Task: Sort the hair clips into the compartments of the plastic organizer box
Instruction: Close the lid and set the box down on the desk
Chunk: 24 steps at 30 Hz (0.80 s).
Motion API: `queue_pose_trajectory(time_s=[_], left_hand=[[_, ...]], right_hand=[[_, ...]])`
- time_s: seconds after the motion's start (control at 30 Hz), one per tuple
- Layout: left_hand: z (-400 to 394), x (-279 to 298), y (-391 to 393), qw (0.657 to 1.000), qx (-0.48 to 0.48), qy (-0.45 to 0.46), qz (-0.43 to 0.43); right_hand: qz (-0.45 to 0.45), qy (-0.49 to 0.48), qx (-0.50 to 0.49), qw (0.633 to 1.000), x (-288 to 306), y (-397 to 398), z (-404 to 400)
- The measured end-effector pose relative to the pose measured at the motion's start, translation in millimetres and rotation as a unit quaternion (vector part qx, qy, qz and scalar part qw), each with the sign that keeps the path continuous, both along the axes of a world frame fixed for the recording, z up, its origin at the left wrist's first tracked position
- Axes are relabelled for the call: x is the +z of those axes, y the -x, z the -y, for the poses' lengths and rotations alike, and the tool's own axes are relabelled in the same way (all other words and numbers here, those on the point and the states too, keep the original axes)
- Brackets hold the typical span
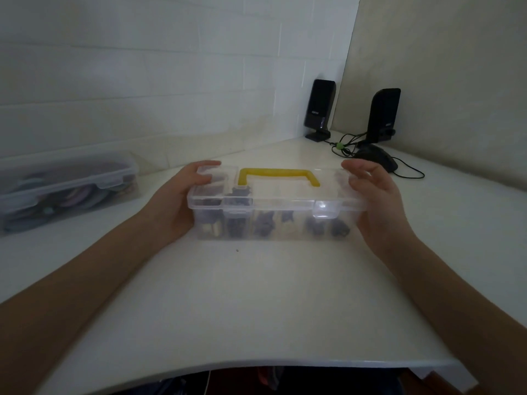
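Toward the back middle of the white tabletop [256,295] sits the clear plastic organizer box with a yellow handle [278,206], lid down and both front latches looking snapped shut. You can see dark and cream hair clips [263,225] through the front wall, spread along a row of compartments, so my guess is the sorting is either finished or hasn't started and the lid needs to come up first. Can't tell which from this.

Both hands are on the short ends of the box, well apart from each other. The left hand [182,195] cups the left end with its fingers curled over the back corner of the lid, so that one looks like an actual grip. The right hand [376,201] is flatter, palm turned in against the right end, fingers spread and loose; whether it's pressing or just resting I can't say. Forearms come in low from the near edge, angled inward. Seems like a steadying hold, to keep it square before opening or moving it.

Off by the left edge there's a second clear lidded plastic container [65,192] full of colourful stuff.
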<state>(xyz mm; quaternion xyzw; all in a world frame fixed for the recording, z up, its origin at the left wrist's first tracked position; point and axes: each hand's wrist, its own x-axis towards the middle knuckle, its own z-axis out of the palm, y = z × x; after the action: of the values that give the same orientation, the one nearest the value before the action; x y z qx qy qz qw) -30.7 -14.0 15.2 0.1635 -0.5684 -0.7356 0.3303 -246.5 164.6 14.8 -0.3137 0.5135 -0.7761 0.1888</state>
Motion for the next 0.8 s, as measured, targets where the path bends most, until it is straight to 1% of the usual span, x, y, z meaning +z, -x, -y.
queue_pose_trajectory(time_s=[0.03,0.07,0.1,0.13,0.17,0.23,0.3,0.33,0.4,0.43,0.6,0.67,0.8], left_hand=[[0.1,1.8,-0.1,0.999,0.023,0.032,0.007],[0.9,3.2,-0.7,0.995,0.052,0.086,0.016],[1.9,4.7,-2.0,0.984,0.083,0.155,0.024],[2.5,5.3,-3.6,0.966,0.12,0.228,0.031],[3.0,5.2,-5.8,0.94,0.16,0.298,0.042],[3.7,3.9,-10.2,0.873,0.212,0.432,0.081],[2.4,2.0,-13.6,0.802,0.192,0.549,0.132],[3.5,-0.9,-14.6,0.781,0.164,0.584,0.146],[3.1,-3.4,-13.4,0.771,0.135,0.605,0.144],[3.8,-4.6,-12.7,0.766,0.139,0.612,0.14],[5.8,-5.4,-11.5,0.726,0.167,0.656,0.12],[3.5,-5.0,-11.6,0.698,0.186,0.681,0.121],[1.8,-6.1,-9.7,0.628,0.224,0.735,0.124]], right_hand=[[-0.034,-0.008,-0.045,0.998,-2.5,-1.1,-0.2],[-0.09,-0.034,-0.107,0.99,-4.3,-2.9,-0.5],[-0.17,-0.074,-0.176,0.967,-5.8,-5.7,-1.2],[-0.258,-0.111,-0.222,0.934,-7.0,-8.6,-1.9],[-0.332,-0.136,-0.236,0.903,-8.2,-12.2,-2.6],[-0.419,-0.165,-0.205,0.869,-11.2,-15.3,-2.7],[-0.465,-0.181,-0.174,0.849,-11.7,-12.5,-3.5],[-0.465,-0.18,-0.15,0.854,-10.9,-10.6,-5.0],[-0.445,-0.171,-0.087,0.874,-8.4,-6.7,-9.2],[-0.446,-0.173,-0.066,0.876,-7.4,-5.4,-11.2],[-0.486,-0.197,-0.045,0.85,-3.4,-0.1,-11.6],[-0.501,-0.208,-0.056,0.838,-2.7,0.2,-10.0],[-0.53,-0.233,-0.095,0.81,-4.3,-6.6,-6.6]])
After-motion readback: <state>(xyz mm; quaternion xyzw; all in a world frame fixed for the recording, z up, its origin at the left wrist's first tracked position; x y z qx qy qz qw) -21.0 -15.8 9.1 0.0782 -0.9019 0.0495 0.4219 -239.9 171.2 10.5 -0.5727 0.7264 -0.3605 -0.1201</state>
